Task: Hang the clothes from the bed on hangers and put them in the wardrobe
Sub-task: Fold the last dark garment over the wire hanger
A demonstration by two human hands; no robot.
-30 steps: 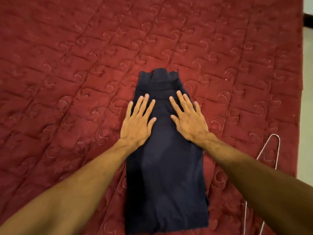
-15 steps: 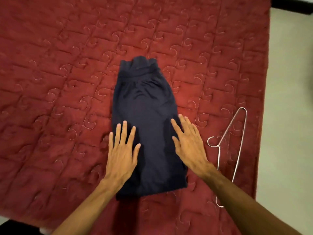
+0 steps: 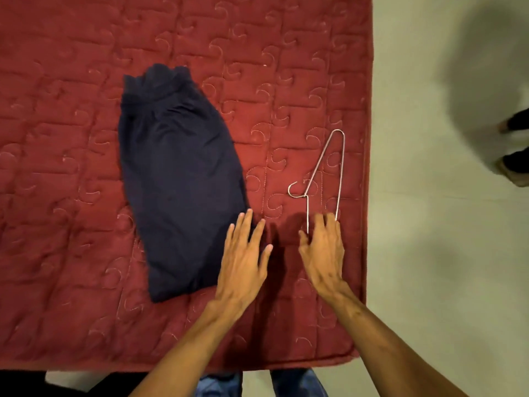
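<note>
Item: dark navy garment, folded long and flat on the red quilted bed, probably smoothed so that it can pass over a hanger bar. Item: wire hanger, lying flat to the right of the garment and apart from it, hook turned toward the garment. The right hand is over its near end, fingers spread and not closed on the wire, judged a reach to take it. The left hand is at the garment's near right edge, fingers straight, holding nothing.
</note>
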